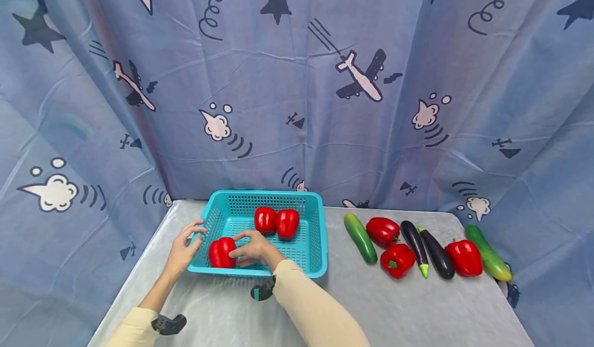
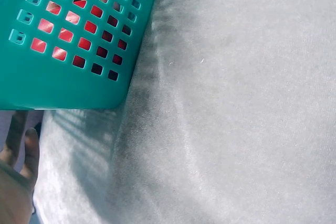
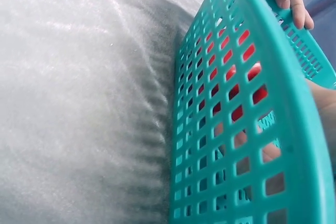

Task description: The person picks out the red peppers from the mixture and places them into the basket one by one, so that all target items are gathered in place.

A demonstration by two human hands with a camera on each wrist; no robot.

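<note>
Now our right hand point(image 1: 256, 247) grips a red pepper point(image 1: 220, 252); left of those fingers, our left hand point(image 1: 184, 246), fingers relaxed, touches the basket point(image 1: 323, 233).

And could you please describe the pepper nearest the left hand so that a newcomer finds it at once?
On the table's left part stands a turquoise basket. Towards its near left corner sits a red bell pepper. Unlike the two peppers farther back, it has the right hand touching it.
</note>
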